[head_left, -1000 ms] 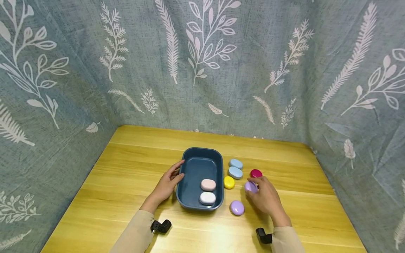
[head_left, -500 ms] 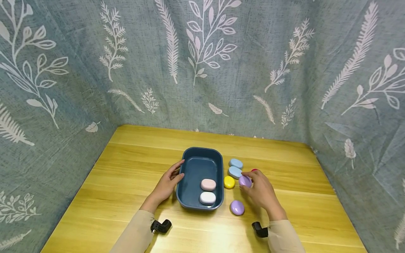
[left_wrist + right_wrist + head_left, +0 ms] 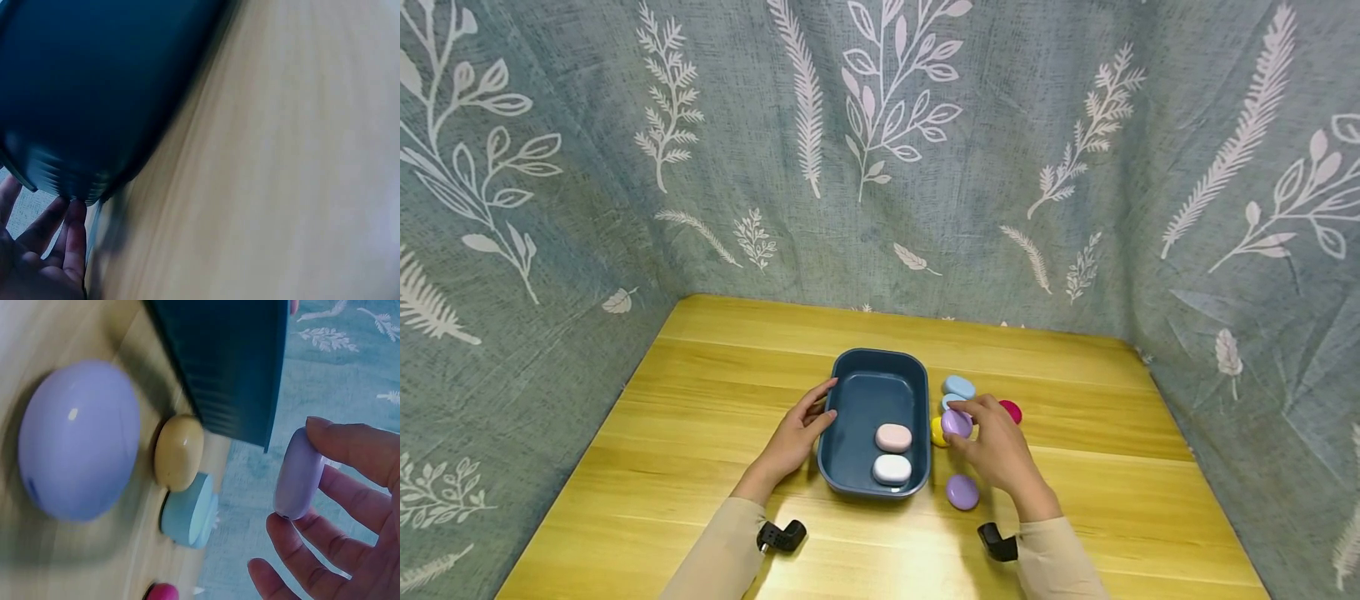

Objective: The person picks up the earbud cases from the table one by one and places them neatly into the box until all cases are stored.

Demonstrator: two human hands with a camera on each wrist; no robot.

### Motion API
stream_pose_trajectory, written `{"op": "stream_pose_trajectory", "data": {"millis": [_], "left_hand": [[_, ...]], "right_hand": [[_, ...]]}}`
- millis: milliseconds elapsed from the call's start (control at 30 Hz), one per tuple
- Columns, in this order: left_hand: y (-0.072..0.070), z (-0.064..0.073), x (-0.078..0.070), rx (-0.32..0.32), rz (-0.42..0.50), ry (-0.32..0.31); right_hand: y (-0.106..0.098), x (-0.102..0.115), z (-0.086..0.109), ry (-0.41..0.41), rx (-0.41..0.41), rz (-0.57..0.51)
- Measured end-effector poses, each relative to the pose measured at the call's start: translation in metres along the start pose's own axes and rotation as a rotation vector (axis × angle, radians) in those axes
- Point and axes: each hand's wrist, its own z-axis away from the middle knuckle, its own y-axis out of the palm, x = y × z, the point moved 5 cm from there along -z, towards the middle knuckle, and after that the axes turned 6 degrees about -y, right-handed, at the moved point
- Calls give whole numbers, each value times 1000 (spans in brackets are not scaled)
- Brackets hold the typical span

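My right hand (image 3: 997, 443) pinches a smooth, rounded purple disc (image 3: 957, 423) between thumb and fingers. The right wrist view shows this disc edge-on, held above the table. It partly hides a yellow disc (image 3: 937, 432) and one of two light blue oval pieces (image 3: 959, 387). A second purple disc (image 3: 962, 492) lies nearer on the table. My left hand (image 3: 790, 442) rests its fingertips on the left side of a dark blue bin (image 3: 824, 450), with fairly straight fingers; in the left wrist view they touch its outer wall. Inside the bin lie a pale pink oval (image 3: 893, 437) and a white oval (image 3: 892, 470).
A crimson disc (image 3: 1011, 412) lies just beyond the right hand. The wooden table (image 3: 715, 358) ends at a leaf-patterned blue-grey cloth (image 3: 880, 250) at the back and sides. Both wrists carry black cameras.
My right hand has carried the purple disc leftward toward the bin, now in front of the yellow and blue pieces. The crimson disc shows more fully than half a second ago. My left hand stays put.
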Motion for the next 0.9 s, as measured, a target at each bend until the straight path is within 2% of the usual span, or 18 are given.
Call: {"op": "stream_pose_trajectory", "data": {"millis": [500,900], "left_hand": [[1,0,0,-7,-2,-5],[1,-1,2,-16,-12,-1]], "right_hand": [[7,25,1,-90,-53,-61],[19,35,-1,-159,-59,-89]]}}
